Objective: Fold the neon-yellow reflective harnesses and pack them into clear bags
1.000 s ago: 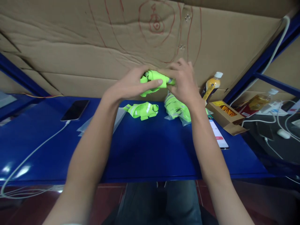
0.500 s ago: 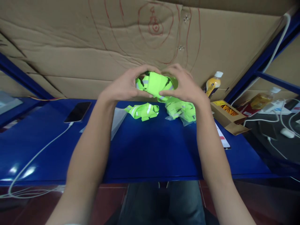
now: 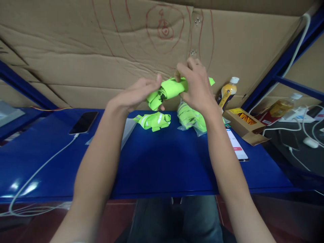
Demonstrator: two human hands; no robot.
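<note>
A rolled neon-green strap bundle [image 3: 173, 88] is held up between both hands above the back of the blue table. My left hand [image 3: 139, 92] grips its left end, where coiled layers and a dark bit show. Around its right part my right hand [image 3: 196, 84] is closed, with a green tip sticking out beyond the fingers. Below, a second green bundle with silvery reflective stripes [image 3: 154, 121] lies on the table. Another green bundle in clear plastic [image 3: 191, 118] lies to its right, partly hidden by my right forearm.
On the blue table [image 3: 164, 162] are a black phone on a cable [image 3: 84, 122], a lit phone [image 3: 236, 145], a yellow-labelled bottle [image 3: 227, 91] and an open carton [image 3: 248, 125]. A cardboard panel [image 3: 101, 67] stands behind.
The held bundle has turned from facing me to a slanted roll, its right end higher. My right hand has shifted up and left over it, uncovering more of the lit phone.
</note>
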